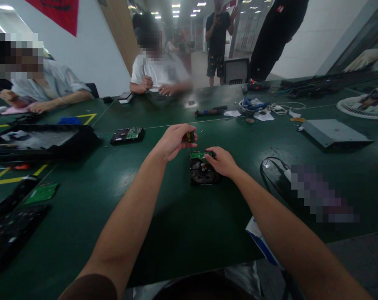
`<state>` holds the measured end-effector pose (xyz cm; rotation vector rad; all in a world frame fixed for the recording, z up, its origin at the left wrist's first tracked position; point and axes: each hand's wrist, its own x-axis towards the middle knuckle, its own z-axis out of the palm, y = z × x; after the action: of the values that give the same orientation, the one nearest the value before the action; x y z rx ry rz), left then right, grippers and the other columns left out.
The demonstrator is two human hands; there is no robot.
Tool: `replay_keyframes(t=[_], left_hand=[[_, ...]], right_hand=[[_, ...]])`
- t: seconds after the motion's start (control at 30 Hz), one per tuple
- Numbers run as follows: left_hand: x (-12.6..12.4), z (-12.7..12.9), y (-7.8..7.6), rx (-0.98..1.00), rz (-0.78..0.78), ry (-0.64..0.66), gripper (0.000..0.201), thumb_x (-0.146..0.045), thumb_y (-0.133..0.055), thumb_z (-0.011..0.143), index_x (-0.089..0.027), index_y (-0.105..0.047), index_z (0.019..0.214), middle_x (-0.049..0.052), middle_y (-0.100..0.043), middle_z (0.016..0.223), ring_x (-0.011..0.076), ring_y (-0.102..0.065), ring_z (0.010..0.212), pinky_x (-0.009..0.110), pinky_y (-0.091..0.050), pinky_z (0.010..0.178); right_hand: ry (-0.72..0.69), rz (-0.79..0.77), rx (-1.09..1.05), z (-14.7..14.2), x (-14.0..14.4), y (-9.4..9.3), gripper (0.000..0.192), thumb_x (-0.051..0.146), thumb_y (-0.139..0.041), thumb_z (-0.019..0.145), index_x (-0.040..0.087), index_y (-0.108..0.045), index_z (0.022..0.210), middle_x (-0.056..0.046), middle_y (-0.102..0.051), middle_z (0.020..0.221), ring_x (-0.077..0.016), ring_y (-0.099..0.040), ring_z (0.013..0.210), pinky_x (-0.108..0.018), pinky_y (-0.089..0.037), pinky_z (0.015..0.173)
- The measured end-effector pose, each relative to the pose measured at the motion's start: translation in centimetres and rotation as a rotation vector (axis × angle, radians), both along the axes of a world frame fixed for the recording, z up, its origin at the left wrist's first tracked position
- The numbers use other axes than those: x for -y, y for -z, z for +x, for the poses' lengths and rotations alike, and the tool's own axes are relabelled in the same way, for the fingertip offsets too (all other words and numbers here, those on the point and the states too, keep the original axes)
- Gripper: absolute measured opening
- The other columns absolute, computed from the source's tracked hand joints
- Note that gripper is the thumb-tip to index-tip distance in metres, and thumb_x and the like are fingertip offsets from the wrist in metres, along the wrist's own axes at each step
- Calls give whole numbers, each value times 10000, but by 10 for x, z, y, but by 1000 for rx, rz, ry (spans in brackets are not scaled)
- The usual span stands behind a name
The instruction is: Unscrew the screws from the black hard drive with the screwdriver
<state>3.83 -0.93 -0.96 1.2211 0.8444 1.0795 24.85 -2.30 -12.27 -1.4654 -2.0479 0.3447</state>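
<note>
The left hand (173, 141) is raised just above the table (176, 233), its fingers curled around a small dark tool (188, 137) that is pinched between thumb and fingertips. Just below and to the right of it, the right hand (223, 161) is laid on the far right corner of a hard drive (203, 168), fingers bent and pressed against the drive's upper edge; nothing is gripped inside it. The drive is lain flat on the table between the two hands, its green circuit board (199, 155) seen at the far end, directly under the tool. A second drive (128, 135) is seen well to the left of the left hand, farther away. A grey flat box (332, 132) is set well to the right of the right hand. Near the right forearm a black cable (266, 171) is looped. Beyond both hands, across the table, two seated people are seen with their hands at the table edge.
</note>
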Motion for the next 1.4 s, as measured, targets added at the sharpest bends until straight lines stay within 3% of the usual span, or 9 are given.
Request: replay_keyframes(t=[0.17,0.4,0.5,0.83,0.97,1.17,1.4], left_hand=[[-4,1,2,58,-35,-43,117,-251,-636,801,-148,-612,851,79,-665,790,180,-662,766,380,-593,777],[-9,-7,2,-91,78,-111,186,-308,-607,775,-145,-694,757,104,-667,884,175,-611,790,231,-492,536],[-7,-9,1,-147,120,-143,203,-307,-595,797,-150,-715,755,115,-674,930,173,-605,814,221,-475,531],[-7,-6,2,51,-7,-38,154,-288,-636,815,-151,-637,884,93,-686,846,198,-665,796,359,-584,703],[-8,-7,3,36,-35,-5,169,-309,-600,806,-152,-660,822,100,-682,866,195,-655,827,314,-566,684],[-11,-11,5,-139,106,-124,273,-358,-551,817,-158,-730,765,120,-675,913,179,-608,800,242,-467,546],[-9,-10,5,-102,88,9,213,-339,-612,805,-141,-682,837,102,-693,865,177,-648,787,265,-500,620]], right_hand=[[-2,3,6,0,-1,0,318,396,-578,969,204,-660,1209,-107,-682,1204,-236,-634,1020,-377,-482,882],[6,-8,-11,-1,1,-1,330,398,-583,964,195,-659,1213,-107,-684,1173,-216,-636,942,-358,-482,840],[8,-23,-19,-2,1,-1,326,385,-594,957,196,-664,1213,-105,-685,1154,-214,-634,920,-356,-486,823],[21,-24,-38,-3,0,0,337,403,-600,951,205,-669,1214,-105,-688,1132,-211,-632,886,-358,-488,785],[13,-22,-38,-3,1,0,345,405,-592,955,196,-661,1220,-107,-685,1131,-207,-629,870,-356,-483,768],[20,-24,-10,-2,1,-1,343,411,-575,963,202,-659,1223,-98,-689,1118,-205,-623,852,-360,-480,770],[14,-15,-11,-3,0,0,335,390,-598,956,194,-659,1221,-100,-689,1120,-200,-627,869,-335,-474,760]])
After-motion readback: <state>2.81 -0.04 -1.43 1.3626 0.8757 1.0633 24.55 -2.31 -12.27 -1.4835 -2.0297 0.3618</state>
